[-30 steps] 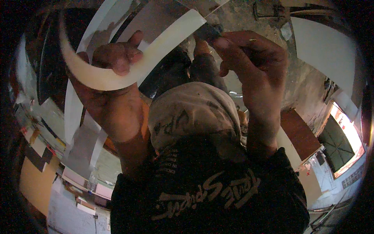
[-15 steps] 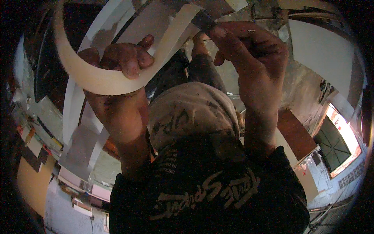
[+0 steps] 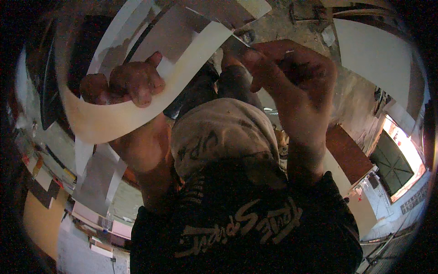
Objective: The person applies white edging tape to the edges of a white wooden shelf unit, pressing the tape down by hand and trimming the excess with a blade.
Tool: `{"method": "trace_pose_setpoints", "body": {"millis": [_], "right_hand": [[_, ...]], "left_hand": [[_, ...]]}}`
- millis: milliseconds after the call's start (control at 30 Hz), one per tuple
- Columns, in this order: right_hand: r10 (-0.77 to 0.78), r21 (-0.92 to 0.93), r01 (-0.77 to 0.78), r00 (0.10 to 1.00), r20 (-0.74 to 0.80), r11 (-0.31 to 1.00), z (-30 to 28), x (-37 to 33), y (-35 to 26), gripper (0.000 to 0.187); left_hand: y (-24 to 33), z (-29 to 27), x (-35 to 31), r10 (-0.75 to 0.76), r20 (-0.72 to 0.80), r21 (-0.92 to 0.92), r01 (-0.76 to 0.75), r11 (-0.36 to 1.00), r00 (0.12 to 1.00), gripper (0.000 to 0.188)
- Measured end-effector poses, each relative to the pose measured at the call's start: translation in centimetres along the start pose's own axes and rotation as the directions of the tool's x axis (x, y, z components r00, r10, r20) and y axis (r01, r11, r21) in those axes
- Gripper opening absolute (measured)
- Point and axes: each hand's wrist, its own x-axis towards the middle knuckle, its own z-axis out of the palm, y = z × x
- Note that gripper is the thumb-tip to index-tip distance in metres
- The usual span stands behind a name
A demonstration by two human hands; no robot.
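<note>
A long, pale, flexible strip, like edge banding, curves across the upper left and middle. My left hand is closed on it: the fingers lie over the strip's inner face, and the palm is behind it. Its far end runs up to the right, toward my right hand. Between thumb and fingers, my right hand pinches a thin dark blade-like piece with a bright edge. This piece meets the strip's end, or lies just beside it; which one I cannot tell. Part of it is hidden by my fingers.
Beyond the strip stands a grey-white panel structure. A large pale board is at the far right, with a reddish-brown board nearer. A bright window opening shows at the right edge.
My left hand has shifted slightly left, and the strip's curve has dropped lower and opened wider. The strip's end and the blade-like piece have tilted; my right hand stays nearly in place.
</note>
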Motion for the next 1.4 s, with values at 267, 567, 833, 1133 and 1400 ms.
{"method": "trace_pose_setpoints", "body": {"millis": [267, 567, 833, 1133, 1400], "right_hand": [[-0.053, 0.08, 0.055, 0.998, -0.022, 0.995, 1.3, -0.7, -0.5, 0.008], [-0.025, 0.002, 0.025, 1.0, 0.005, 1.0, 0.9, 0.4, -0.8, 0.007], [-0.083, -0.033, 0.086, 0.994, 0.077, 0.996, -0.8, 1.4, -0.4, 0.009], [-0.117, -0.116, 0.13, 0.986, 0.115, 0.985, -1.8, 1.0, -0.9, 0.009], [-0.152, -0.186, 0.174, 0.98, 0.125, 0.967, -2.3, 0.5, -2.3, 0.01]], "left_hand": [[0.3, 1.1, 0.6, -0.079, -0.092, 0.057, 0.084, 0.995, 0.993, 0.039], [-0.2, 0.5, 0.7, -0.082, 0.01, -0.046, 0.082, 0.996, 0.997, 0.036], [-0.2, 1.9, 0.4, -0.074, -0.183, 0.353, 0.136, 0.926, 0.98, 0.032], [-0.5, 1.1, 0.3, -0.059, -0.062, 0.115, 0.066, 0.991, 0.996, 0.042], [-0.4, 1.2, 0.6, -0.039, -0.088, 0.123, 0.05, 0.991, 0.995, 0.047]]}}
